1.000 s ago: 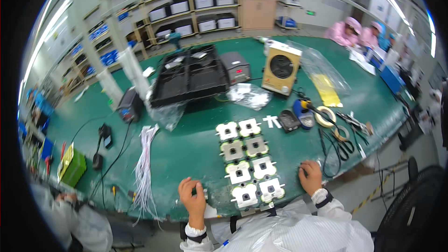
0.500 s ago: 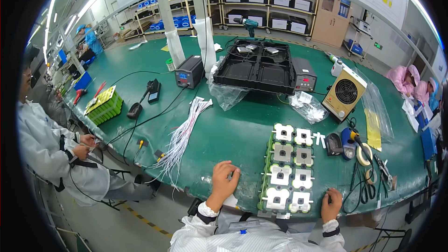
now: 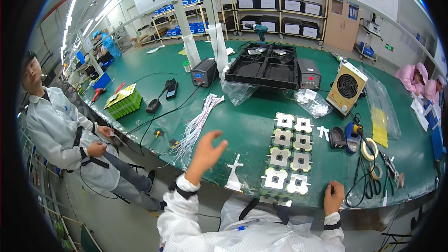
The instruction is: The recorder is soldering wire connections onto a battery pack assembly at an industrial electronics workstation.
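My left hand (image 3: 207, 151) is raised over the near side of the green bench, thumb and fingers apart, holding nothing. Beside it lies a bundle of thin white wires (image 3: 200, 120). A torn white piece (image 3: 234, 173) is at the bench edge just right of that hand. My right hand (image 3: 333, 197) rests on the near edge with its fingers curled in, and nothing shows in them. Between the hands stands a battery module (image 3: 281, 157), two columns of green-wrapped cells topped with silvery square plates and tabs. White strips (image 3: 323, 132) lie at its right.
Right: soldering iron stand (image 3: 352, 137), tape roll (image 3: 368, 149), scissors (image 3: 373, 186), pliers (image 3: 388, 163) and a fan unit (image 3: 346, 88). Farther back: black tray (image 3: 263, 67) and soldering stations (image 3: 204, 71). Left: green cell pack (image 3: 123, 101) and a co-worker (image 3: 65, 130) at the bench side.
My left hand has lifted and moved left toward the wires, its fingers spreading and the torn white piece coming into view. My right hand stays at the edge. The view has shifted slightly.
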Tool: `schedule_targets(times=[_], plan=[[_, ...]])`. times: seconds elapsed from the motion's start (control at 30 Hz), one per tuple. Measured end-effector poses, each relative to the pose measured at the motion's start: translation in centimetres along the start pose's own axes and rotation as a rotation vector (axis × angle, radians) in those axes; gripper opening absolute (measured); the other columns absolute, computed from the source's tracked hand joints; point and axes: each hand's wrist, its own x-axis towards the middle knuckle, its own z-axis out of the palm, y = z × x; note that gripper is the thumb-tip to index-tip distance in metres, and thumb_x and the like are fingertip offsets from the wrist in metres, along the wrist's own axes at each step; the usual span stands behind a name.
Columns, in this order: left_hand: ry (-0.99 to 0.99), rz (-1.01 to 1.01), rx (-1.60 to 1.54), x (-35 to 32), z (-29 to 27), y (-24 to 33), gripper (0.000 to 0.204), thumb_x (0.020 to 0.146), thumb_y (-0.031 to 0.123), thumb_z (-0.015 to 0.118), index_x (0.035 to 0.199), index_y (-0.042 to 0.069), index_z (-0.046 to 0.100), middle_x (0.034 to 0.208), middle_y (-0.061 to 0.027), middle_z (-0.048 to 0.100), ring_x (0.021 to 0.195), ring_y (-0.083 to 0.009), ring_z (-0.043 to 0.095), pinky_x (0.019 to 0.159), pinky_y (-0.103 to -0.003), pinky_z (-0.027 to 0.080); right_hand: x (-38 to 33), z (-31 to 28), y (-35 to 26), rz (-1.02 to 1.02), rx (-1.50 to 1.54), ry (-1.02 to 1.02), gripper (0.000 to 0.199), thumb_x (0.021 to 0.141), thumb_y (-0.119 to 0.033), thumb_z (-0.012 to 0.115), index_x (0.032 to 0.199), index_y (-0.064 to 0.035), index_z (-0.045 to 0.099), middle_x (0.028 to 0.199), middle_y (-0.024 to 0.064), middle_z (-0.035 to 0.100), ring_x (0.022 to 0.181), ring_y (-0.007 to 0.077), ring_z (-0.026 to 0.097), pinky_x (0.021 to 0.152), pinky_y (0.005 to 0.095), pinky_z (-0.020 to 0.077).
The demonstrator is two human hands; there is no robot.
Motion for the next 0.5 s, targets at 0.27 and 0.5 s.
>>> schedule_targets(times=[0.27,0.5], plan=[[0.043,-0.184,0.338,12.3,-1.6,-12.1,0.047,0.087,0.021,0.074,0.13,0.004,0.062,0.124,-0.0191,0.068,0.115,-0.0377,0.064,0.097,-0.045,0.051,0.3,0.2,-0.3,-0.018,-0.033,-0.002,0.009,0.085,0.001,0.065,0.093,-0.0007,0.067,0.101,0.0162,0.07,0.105,0.0374,0.064,0.092,0.0459,0.0506],[0.032,0.084,0.806,16.9,2.2,-18.7,0.022,0.084,0.02,0.071,0.103,0.011,0.079,0.114,-0.0163,0.068,0.106,-0.0385,0.064,0.086,-0.051,0.051,0.5,0.0,-1.5,-0.014,-0.074,0.03,0.009,0.083,0.0,0.067,0.092,-0.0019,0.068,0.097,0.0163,0.069,0.103,0.0383,0.065,0.091,0.0459,0.0513]])
